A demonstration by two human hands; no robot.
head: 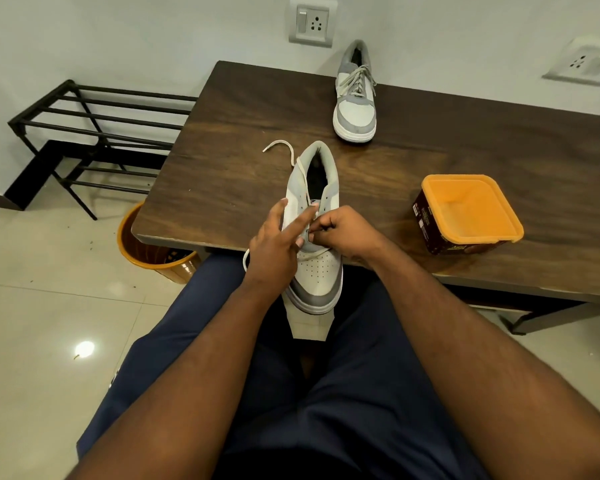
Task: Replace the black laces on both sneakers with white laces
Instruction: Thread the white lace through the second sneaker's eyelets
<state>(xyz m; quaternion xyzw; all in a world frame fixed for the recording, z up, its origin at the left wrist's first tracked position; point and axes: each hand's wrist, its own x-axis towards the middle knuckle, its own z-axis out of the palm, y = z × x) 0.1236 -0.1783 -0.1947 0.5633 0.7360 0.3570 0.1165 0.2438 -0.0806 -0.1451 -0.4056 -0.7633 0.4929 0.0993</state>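
A white and grey sneaker [317,271] lies over the near edge of the dark wooden table [222,161], toe toward me. A white lace [284,148] trails from its collar onto the table, and a loop of it hangs by my left wrist. My left hand [278,251] rests on the shoe's left side with fingers stretched over the eyelets. My right hand [343,233] pinches the lace at a lower eyelet. A second sneaker [355,109], fully laced in white, stands at the table's far side.
An orange-lidded brown tub [468,213] sits on the table to the right. An orange bin [153,251] stands on the floor under the table's left corner. A black metal rack [94,133] stands at the left wall.
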